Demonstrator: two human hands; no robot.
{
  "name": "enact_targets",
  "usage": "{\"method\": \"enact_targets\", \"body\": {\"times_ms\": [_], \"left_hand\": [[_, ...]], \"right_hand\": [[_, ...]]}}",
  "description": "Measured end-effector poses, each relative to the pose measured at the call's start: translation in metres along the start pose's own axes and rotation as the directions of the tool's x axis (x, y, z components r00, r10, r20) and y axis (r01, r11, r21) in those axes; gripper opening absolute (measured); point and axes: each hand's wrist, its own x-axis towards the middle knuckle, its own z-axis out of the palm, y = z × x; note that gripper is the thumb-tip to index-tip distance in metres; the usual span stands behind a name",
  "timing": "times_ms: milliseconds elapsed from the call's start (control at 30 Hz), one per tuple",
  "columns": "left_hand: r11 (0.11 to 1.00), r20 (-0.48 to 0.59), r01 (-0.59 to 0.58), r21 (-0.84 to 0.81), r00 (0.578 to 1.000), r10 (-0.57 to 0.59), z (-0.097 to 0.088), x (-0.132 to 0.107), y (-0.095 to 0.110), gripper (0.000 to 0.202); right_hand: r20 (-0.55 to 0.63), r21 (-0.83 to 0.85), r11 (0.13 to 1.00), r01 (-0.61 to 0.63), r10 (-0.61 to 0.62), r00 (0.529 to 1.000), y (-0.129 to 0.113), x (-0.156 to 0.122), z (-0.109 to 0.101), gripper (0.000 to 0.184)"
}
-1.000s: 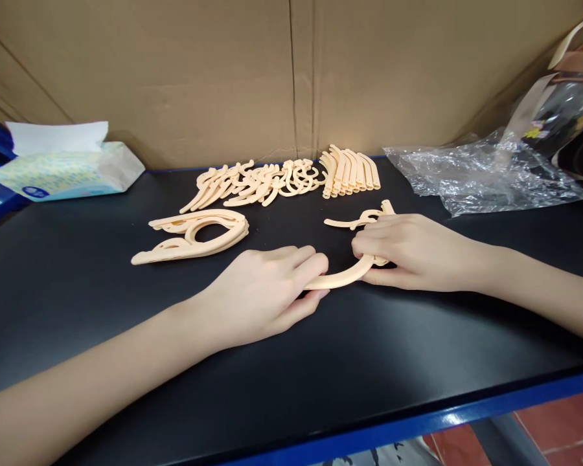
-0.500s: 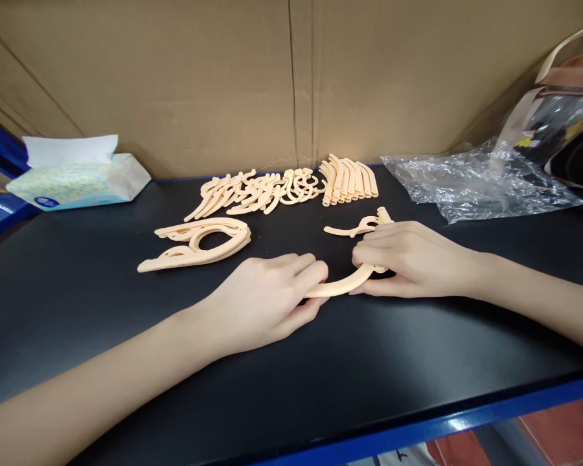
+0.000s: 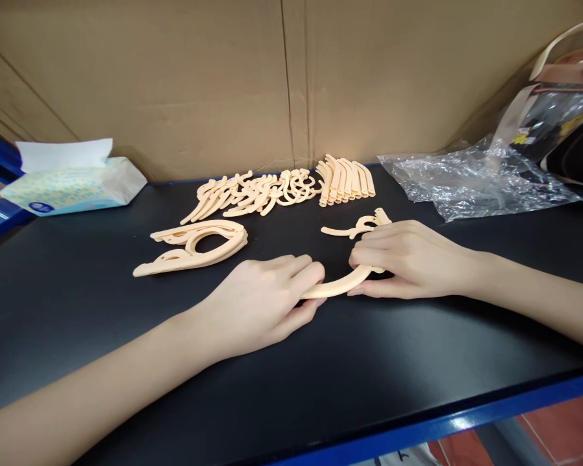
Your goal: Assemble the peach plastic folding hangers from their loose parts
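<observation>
My left hand [image 3: 276,294] is closed around the left end of a curved cream plastic hanger arm [image 3: 337,285], just above the black table. My right hand [image 3: 408,259] pinches the other end, and its fingers hide where the arm joins another cream part. Beyond the right knuckles lies a cream hanger piece [image 3: 362,226] with a loop and a thin curved arm, partly covered by the hand. To the left of my hands, folded cream hangers [image 3: 223,252] rest stacked on the table.
Along the back sit a pile of small curved arms and hooks [image 3: 257,193] and a row of hollow curved arms [image 3: 347,181]. A tissue pack [image 3: 78,184] stands far left. Crumpled clear plastic [image 3: 471,184] and a strapped bottle [image 3: 563,103] are at right; cardboard [image 3: 175,84] walls the back.
The whole view has shifted slightly. Both hands keep the same grip on the hanger arm, with no clear movement of their own.
</observation>
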Motion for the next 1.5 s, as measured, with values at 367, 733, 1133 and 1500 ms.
{"method": "enact_targets", "body": {"times_ms": [367,733,1133,1500], "left_hand": [[1.0,-0.018,-0.005,0.014,1.0,0.005,0.001,0.0,-0.001,0.012],[0.998,-0.05,-0.018,0.052,0.999,0.021,0.005,0.001,-0.003,0.012],[0.999,-0.041,-0.054,0.002,0.998,0.054,0.002,0.001,-0.004,0.023],[0.989,-0.116,-0.141,-0.033,0.984,0.136,0.004,0.0,0.001,0.02]], "right_hand": [[-0.009,-0.035,0.999,0.01,-0.01,1.0,0.001,0.001,0.0,0.039],[0.162,0.003,0.995,-0.098,0.096,0.982,0.005,-0.003,0.0,0.022],[0.026,-0.031,0.999,0.044,-0.044,0.999,-0.004,0.0,-0.003,0.04],[-0.044,-0.144,0.986,0.088,-0.095,0.995,-0.01,0.002,-0.002,0.046]]}}
